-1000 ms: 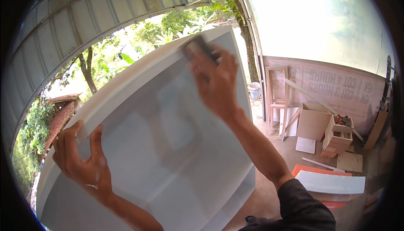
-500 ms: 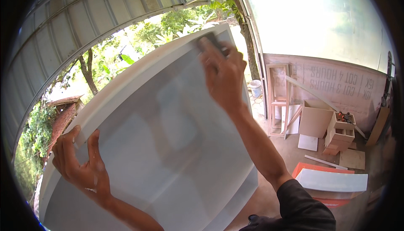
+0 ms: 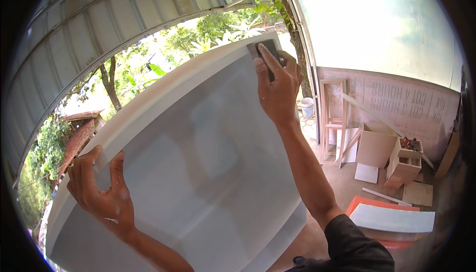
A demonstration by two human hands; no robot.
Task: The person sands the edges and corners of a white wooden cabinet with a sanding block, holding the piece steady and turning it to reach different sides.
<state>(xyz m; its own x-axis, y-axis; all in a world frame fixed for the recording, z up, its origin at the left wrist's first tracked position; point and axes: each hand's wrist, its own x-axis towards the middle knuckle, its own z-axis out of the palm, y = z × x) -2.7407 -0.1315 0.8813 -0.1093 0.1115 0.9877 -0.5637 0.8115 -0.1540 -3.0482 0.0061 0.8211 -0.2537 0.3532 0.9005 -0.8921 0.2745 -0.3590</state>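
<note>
A large pale grey, box-like panel (image 3: 223, 207) with a raised rim stands tilted before me and fills the middle of the head view. My left hand (image 3: 106, 192) grips its rim on the left; the fingers reach over the outer side and the thumb lies on the inner side. White smears mark this hand. At the panel's far upper corner, my right hand (image 3: 280, 91) is closed round a dark sanding block (image 3: 271, 49). The block rests against the rim there, fingers spread along its back.
To the right stand a wooden frame (image 3: 323, 123), a plain box (image 3: 377, 145) and a small wooden cabinet (image 3: 404, 165). A white board (image 3: 391, 217) lies over orange-red pieces nearer me. A white bucket (image 3: 307, 108) sits beyond the panel, by a tree. Corrugated metal roofing (image 3: 114, 19) hangs overhead.
My right hand has slid the sanding block slightly right along the rim to the corner, and its blur is gone. My left hand keeps its hold. The view has shifted slightly.
</note>
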